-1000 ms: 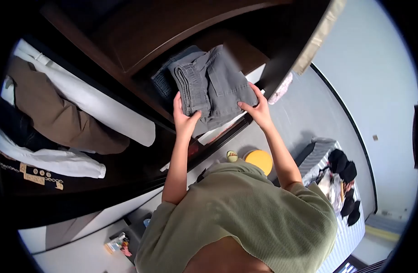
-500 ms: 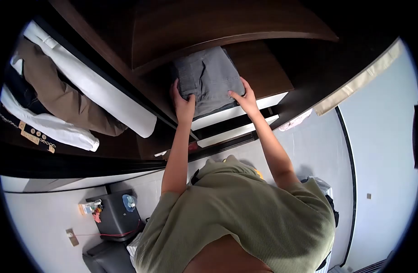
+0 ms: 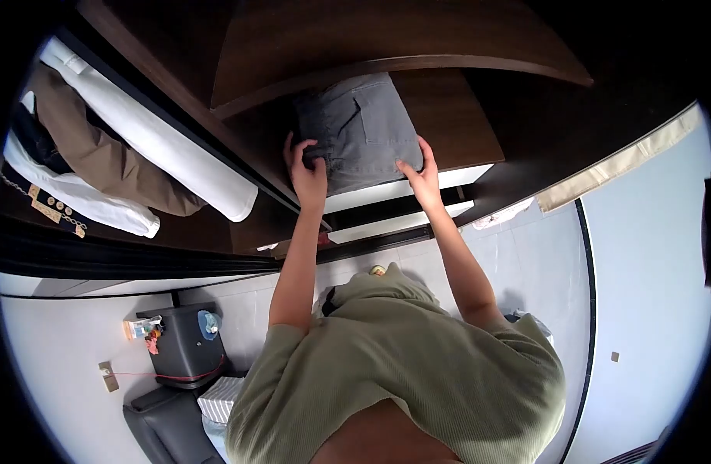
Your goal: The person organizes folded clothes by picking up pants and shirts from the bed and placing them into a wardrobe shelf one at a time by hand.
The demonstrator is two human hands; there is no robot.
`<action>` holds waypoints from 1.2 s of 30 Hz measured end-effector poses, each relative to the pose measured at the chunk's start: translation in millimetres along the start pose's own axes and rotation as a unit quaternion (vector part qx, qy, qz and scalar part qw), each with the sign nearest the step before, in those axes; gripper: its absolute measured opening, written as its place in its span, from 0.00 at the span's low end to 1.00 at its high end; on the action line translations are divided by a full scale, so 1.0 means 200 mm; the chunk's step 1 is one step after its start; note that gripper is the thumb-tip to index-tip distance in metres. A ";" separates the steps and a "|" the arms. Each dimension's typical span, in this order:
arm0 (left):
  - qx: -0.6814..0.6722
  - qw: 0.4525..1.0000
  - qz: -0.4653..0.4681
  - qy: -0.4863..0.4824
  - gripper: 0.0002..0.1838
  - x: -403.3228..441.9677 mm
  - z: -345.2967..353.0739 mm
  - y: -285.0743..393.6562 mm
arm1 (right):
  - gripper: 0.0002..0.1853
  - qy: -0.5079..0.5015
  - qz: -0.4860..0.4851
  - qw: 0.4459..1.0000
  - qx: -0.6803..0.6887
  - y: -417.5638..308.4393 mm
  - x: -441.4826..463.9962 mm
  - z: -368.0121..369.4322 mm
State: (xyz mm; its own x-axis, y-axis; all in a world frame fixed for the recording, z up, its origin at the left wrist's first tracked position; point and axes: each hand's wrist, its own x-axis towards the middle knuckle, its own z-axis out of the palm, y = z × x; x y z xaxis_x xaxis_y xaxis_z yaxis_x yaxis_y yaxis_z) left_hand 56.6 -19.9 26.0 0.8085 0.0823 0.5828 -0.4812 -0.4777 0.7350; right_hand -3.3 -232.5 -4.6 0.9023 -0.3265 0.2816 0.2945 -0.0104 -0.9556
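Note:
Folded grey trousers [image 3: 363,127] with a gathered waistband and a pocket lie on a dark brown wooden shelf [image 3: 456,116] inside a wardrobe. At their left edge is my left hand [image 3: 306,176], its fingers spread and bent beside the waistband. My right hand [image 3: 422,174] is at the near right corner, thumb on top of the cloth and fingers along the side, gripping the edge. The far end of the trousers is partly hidden under the upper shelf [image 3: 402,54].
White drawer fronts [image 3: 402,220] lie below the shelf. On the left hang white garments [image 3: 154,131] and a brown garment [image 3: 100,147]. A dark box-shaped cabinet [image 3: 181,344] with small items stands on the floor, near a black chair [image 3: 162,425].
My left hand has loosened from the trousers and its fingers have spread. My right hand stays at the corner. The view has shifted slightly.

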 end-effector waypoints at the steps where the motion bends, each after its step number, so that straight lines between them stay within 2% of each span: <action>1: 0.015 0.999 -0.032 -0.008 0.20 0.00 0.00 0.03 | 0.34 0.000 0.003 1.000 -0.005 0.00 0.00 0.00; 2: 0.030 0.997 -0.064 -0.016 0.20 0.00 0.00 0.05 | 0.35 0.008 -0.004 0.996 -0.087 0.00 -0.01 -0.01; 4: 0.107 0.992 -0.058 -0.037 0.21 0.00 0.01 0.08 | 0.35 0.024 -0.023 0.969 -0.245 -0.11 -0.02 0.01; 5: 0.145 0.987 -0.053 -0.046 0.21 0.00 0.01 0.09 | 0.33 0.028 0.062 0.947 -0.315 -0.20 -0.05 0.02; 8: 0.291 0.943 0.142 -0.076 0.20 -0.02 -0.04 0.14 | 0.29 0.044 -0.134 0.862 -0.487 -0.19 -0.07 0.02; 9: 0.299 0.936 0.159 -0.098 0.21 -0.04 -0.03 0.14 | 0.26 0.024 -0.158 0.850 -0.501 -0.18 -0.07 0.01; 11: 0.313 0.920 0.190 -0.141 0.23 -0.09 0.00 0.11 | 0.25 -0.005 -0.141 0.887 -0.439 -0.12 -0.07 0.01; 12: 0.330 0.915 0.192 -0.131 0.24 -0.10 -0.01 0.09 | 0.25 -0.019 -0.132 0.904 -0.406 -0.11 -0.07 0.01; 15: 0.384 0.895 0.204 -0.100 0.24 -0.12 -0.02 0.08 | 0.25 -0.036 -0.128 0.916 -0.378 -0.11 -0.07 0.01; 19: 0.400 0.898 0.167 -0.073 0.23 -0.11 -0.02 0.05 | 0.26 -0.055 -0.091 0.932 -0.345 -0.13 -0.09 0.04; 22: 0.398 0.899 0.169 -0.068 0.23 -0.12 -0.01 0.04 | 0.29 -0.070 -0.091 0.934 -0.340 -0.11 -0.08 0.03; 25: 0.398 0.901 0.141 -0.100 0.25 -0.15 -0.04 0.05 | 0.34 -0.051 -0.096 0.961 -0.256 -0.05 -0.05 0.02; 29: 0.409 0.898 0.131 -0.095 0.27 -0.17 -0.04 0.04 | 0.40 -0.042 -0.077 0.966 -0.245 0.01 0.03 0.04; 31: 0.415 0.898 0.108 -0.099 0.27 -0.16 -0.04 0.09 | 0.40 -0.052 -0.062 0.963 -0.257 0.00 0.05 0.04; 36: 0.402 0.903 0.122 -0.089 0.28 -0.16 -0.03 0.05 | 0.36 -0.059 -0.067 0.964 -0.252 -0.02 0.03 0.00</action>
State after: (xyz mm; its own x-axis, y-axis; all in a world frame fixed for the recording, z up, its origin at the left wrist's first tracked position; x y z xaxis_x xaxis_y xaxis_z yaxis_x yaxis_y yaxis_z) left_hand 23.7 -23.0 16.3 0.7879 -0.2187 0.5756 -0.3085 -0.9492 0.0616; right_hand -0.1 -234.1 1.0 0.9048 -0.1817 0.3852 0.2471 -0.5125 -0.8224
